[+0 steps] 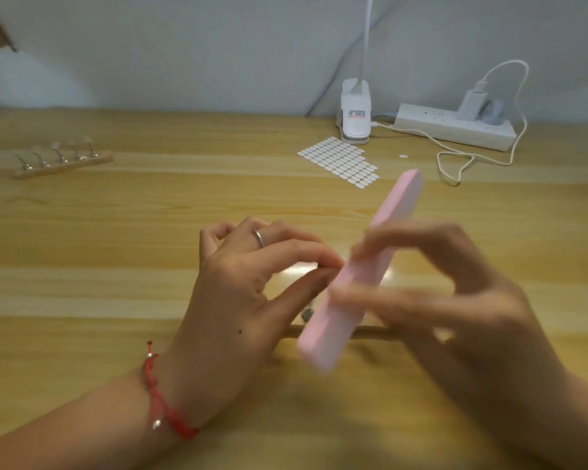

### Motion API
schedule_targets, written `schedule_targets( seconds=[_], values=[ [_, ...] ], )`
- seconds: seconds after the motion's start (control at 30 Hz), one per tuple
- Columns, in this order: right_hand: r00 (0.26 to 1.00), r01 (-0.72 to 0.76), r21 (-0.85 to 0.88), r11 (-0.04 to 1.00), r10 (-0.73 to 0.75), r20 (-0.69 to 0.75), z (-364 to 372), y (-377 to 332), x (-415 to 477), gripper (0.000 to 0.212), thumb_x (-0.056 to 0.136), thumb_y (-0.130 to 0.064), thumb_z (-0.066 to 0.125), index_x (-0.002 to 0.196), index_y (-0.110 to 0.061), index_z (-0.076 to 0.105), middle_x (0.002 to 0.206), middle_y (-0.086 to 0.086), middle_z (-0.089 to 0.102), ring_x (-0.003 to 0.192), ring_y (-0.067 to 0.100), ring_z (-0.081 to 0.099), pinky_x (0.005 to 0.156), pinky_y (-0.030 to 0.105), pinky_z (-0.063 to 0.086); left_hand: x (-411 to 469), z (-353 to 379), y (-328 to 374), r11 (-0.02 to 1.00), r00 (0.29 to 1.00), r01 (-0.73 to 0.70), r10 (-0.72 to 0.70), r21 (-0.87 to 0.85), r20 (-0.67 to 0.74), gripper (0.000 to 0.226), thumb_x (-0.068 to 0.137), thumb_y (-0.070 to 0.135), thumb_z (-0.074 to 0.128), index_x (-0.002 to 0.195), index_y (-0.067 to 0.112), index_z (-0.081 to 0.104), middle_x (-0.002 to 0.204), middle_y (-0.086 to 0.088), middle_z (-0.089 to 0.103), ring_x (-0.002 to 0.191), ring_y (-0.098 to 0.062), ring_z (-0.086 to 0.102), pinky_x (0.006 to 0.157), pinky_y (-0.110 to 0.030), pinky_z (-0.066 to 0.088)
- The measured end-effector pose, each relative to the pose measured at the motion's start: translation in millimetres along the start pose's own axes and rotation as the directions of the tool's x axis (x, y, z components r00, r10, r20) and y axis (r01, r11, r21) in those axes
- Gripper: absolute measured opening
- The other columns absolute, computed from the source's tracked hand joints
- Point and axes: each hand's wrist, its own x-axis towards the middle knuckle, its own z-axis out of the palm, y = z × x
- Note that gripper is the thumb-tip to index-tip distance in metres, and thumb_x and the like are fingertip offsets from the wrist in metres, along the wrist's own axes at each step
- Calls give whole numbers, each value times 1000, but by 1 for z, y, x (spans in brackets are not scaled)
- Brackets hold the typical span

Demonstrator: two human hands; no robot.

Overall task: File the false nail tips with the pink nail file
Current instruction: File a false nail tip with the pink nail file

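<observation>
My right hand [455,300] grips the long pink nail file [360,273], which slants from near front up toward the far right; the hand is motion-blurred. My left hand [238,293] pinches thumb and forefinger together right against the file's left edge; whatever it pinches is too small and hidden to make out, presumably a nail tip. A wooden stand [62,166] with several metal holders carrying clear nail tips sits at the far left. A second holder strip [336,325] lies on the table just under the file, mostly hidden.
A sheet of white adhesive tabs [342,162] lies at centre back. Behind it stands a white clip lamp base [355,113]. A white power strip [455,128] with charger and a looping cable [455,161] is at the back right. The wooden table [150,215] spreads all around.
</observation>
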Motion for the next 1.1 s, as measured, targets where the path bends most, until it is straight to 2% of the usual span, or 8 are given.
schedule_targets(
  seconds=[0.27,0.37,0.5,0.6,0.67,0.77,0.97,1.1],
  values=[
    [1000,9,30,1000,-9,14,1,-3,-3,32,89,-4,60,113,-24,66,116,8,58,112,25,57,98,30,44,-1,-1,1,999,999,42,-42,-18,7,9,84,42,59,93,42,62,96,25,64,85,2,56,88,-32,26],
    [994,-101,51,994,103,-35,-2,1,-2,35,88,1,60,115,-21,63,115,8,57,111,30,58,97,42,48,-1,0,1,998,998,60,-60,-19,13,7,83,42,60,90,41,64,98,26,64,84,0,59,88,-32,27],
    [1000,4,40,999,-3,-10,4,-4,-4,36,85,3,59,110,-21,70,114,10,59,109,28,59,95,34,45,0,1,2,994,995,98,-97,-53,14,6,80,43,61,82,39,65,98,27,64,83,3,58,88,-33,30],
    [984,-147,7,989,147,-98,-7,24,3,33,90,0,64,118,-17,60,114,11,58,110,36,58,100,50,47,-1,-2,0,973,982,187,-187,-136,11,13,77,48,64,83,39,70,90,20,69,89,1,61,88,-34,43],
    [967,-199,-6,980,195,-161,-16,35,5,37,88,-2,66,120,-17,56,115,11,57,111,38,57,104,51,45,1,-3,2,925,962,274,-268,-262,58,15,78,48,69,84,37,75,85,17,72,89,-1,65,84,-19,47],
    [986,-71,8,997,71,-148,-9,19,1,40,88,7,66,119,-17,58,115,12,56,112,38,56,101,49,46,2,-1,2,866,941,336,-329,-371,83,12,73,44,70,82,40,76,82,17,73,83,6,65,73,-2,41],
    [988,106,-208,972,-127,-88,-10,10,4,40,83,8,65,116,-14,62,117,9,53,116,27,52,104,42,42,0,-2,-1,874,951,299,-241,-382,194,22,77,44,63,88,31,76,81,3,70,85,-9,62,81,-20,43],
    [969,222,-233,947,-240,-52,-3,5,1,29,93,-5,66,116,-22,65,115,0,58,117,24,54,109,54,37,1,-1,1,848,940,335,-269,-411,211,25,72,46,64,87,30,76,81,7,72,82,-9,64,74,-28,44]
  ],
)
